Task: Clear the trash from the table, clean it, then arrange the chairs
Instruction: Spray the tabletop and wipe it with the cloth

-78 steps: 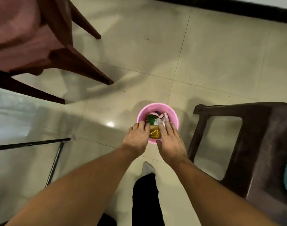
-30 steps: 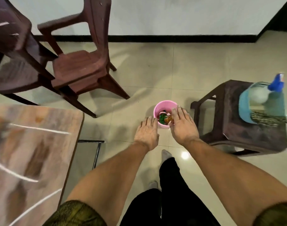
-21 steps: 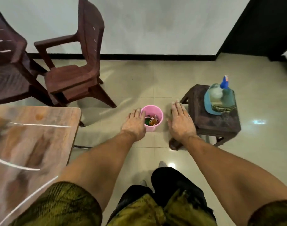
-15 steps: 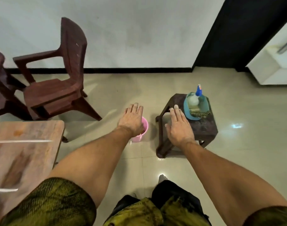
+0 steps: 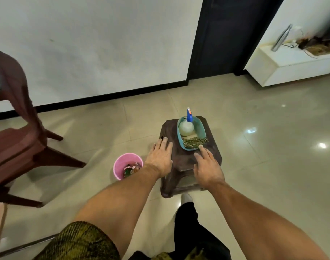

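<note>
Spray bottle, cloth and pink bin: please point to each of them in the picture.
spray bottle [image 5: 187, 129], head view, on its round pale body
cloth [image 5: 194, 142], head view, middle of the folded fabric
pink bin [image 5: 117, 167], head view, on its left inner wall

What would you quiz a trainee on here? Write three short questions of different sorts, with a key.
1. True or false: the spray bottle stands inside the blue tub on the dark stool.
2. Which lies at the near end of the tub? A) a sponge B) a folded cloth C) a brush
3. Fill in: the pink bin on the floor holds ____.

Key: 1. True. 2. B, the folded cloth. 3. Trash; both the left hand and the right hand are empty, fingers spread over the stool.
</note>
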Tool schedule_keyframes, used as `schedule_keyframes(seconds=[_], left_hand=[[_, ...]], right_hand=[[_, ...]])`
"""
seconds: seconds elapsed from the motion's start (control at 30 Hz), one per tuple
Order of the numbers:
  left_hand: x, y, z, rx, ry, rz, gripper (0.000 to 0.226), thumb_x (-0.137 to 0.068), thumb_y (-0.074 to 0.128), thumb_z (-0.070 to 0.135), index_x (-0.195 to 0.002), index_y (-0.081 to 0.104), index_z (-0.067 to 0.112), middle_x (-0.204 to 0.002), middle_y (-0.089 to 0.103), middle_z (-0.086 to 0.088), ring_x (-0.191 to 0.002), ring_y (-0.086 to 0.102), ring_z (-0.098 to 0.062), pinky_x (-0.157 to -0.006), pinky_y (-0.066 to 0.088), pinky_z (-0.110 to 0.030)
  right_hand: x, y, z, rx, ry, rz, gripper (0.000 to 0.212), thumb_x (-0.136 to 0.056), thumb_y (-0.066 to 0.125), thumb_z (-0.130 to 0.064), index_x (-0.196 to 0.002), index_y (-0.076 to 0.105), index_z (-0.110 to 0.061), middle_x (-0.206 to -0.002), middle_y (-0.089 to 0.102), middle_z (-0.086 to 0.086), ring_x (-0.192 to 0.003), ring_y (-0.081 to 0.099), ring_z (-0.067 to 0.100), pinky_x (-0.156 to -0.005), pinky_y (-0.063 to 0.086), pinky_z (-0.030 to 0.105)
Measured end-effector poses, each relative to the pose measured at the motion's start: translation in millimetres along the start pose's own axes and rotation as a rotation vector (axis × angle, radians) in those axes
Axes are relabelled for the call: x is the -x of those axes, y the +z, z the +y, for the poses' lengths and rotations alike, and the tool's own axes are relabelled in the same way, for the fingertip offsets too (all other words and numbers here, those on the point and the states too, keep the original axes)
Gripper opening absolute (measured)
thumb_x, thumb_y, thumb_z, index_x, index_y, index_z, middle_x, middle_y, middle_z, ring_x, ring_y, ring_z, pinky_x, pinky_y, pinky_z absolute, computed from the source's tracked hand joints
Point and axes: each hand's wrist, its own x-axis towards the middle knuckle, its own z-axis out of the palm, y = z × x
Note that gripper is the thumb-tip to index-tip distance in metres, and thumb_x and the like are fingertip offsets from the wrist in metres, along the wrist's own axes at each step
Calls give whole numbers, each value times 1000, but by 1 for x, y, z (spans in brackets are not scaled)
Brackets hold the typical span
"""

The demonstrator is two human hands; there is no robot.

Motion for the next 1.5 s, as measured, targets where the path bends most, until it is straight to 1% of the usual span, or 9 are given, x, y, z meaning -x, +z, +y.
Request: schedule_keyframes(seconds=[0.2, 0.37, 0.47, 0.57, 0.7, 0.87, 1.07, 1.3, 1.5], left_hand=[[-109, 16, 28, 47, -52, -109, 77, -104, 48, 33, -161, 3, 10, -170, -3, -14, -157, -1, -30, -127, 6, -41], [-193, 29, 44, 140, -134, -130, 74, -102, 50, 28, -160, 9, 8, -169, 5, -14, -157, 5, -29, -126, 8, -38], [-238, 33, 47, 177, -180, -124, 69, -100, 54, 28, -156, 20, 7, -166, 18, -16, -154, 17, -29, -125, 18, -39], [-269, 36, 45, 255, -261, -101, 63, -98, 60, 29, -150, 30, 10, -156, 34, -11, -143, 35, -27, -117, 37, -41], [-296, 42, 48, 393, -373, -107, 61, -100, 59, 29, -151, 31, 13, -151, 40, -6, -137, 44, -25, -111, 42, -40], [-318, 50, 50, 546, -456, 0, 60, -97, 65, 28, -151, 39, 20, -152, 43, 0, -138, 45, -21, -111, 43, -38], [-337, 52, 49, 660, -525, 121, 49, -91, 74, 28, -137, 59, 24, -140, 59, 5, -124, 57, -16, -102, 49, -34], [-315, 43, 53, 691, -493, 162, 36, -91, 72, 27, -127, 65, 24, -107, 74, 1, -97, 66, -22, -88, 56, -42], [-264, 17, 49, 867, -492, 263, 38, -91, 73, 27, -127, 63, 22, -114, 73, 1, -102, 65, -21, -92, 55, -43]], right_hand=[[-100, 11, 65, -37, -18, -167, 51, -96, 47, -21, -147, 45, -19, -161, 32, 2, -149, 23, 21, -122, 21, 34], [-174, 24, 103, 118, -127, -272, 55, -95, 49, -22, -149, 40, -19, -163, 25, 5, -153, 13, 23, -126, 9, 37], [-222, 37, 115, 215, -288, -390, 61, -95, 51, -36, -152, 35, -18, -164, 22, 7, -153, 10, 24, -126, 4, 41], [-249, 52, 114, 291, -448, -514, 69, -91, 54, -50, -149, 37, -16, -155, 39, 8, -147, 27, 26, -125, 10, 42], [-260, 70, 109, 256, -451, -594, 58, -94, 54, -40, -144, 39, -15, -144, 52, 8, -135, 43, 26, -121, 19, 39], [-260, 84, 112, 222, -450, -580, 54, -91, 50, -23, -143, 43, -15, -143, 52, 7, -133, 45, 27, -120, 21, 41], [-266, 74, 123, 94, -467, -523, 45, -100, 42, -29, -144, 46, -22, -148, 50, 1, -138, 42, 21, -121, 21, 37], [-257, 31, 129, -64, -328, -438, 42, -94, 46, -20, -135, 52, -29, -130, 64, 4, -110, 64, 31, -91, 52, 40], [-232, 5, 122, -280, -193, -357, 41, -95, 50, -13, -134, 57, -25, -127, 67, 3, -111, 64, 28, -97, 52, 40]])
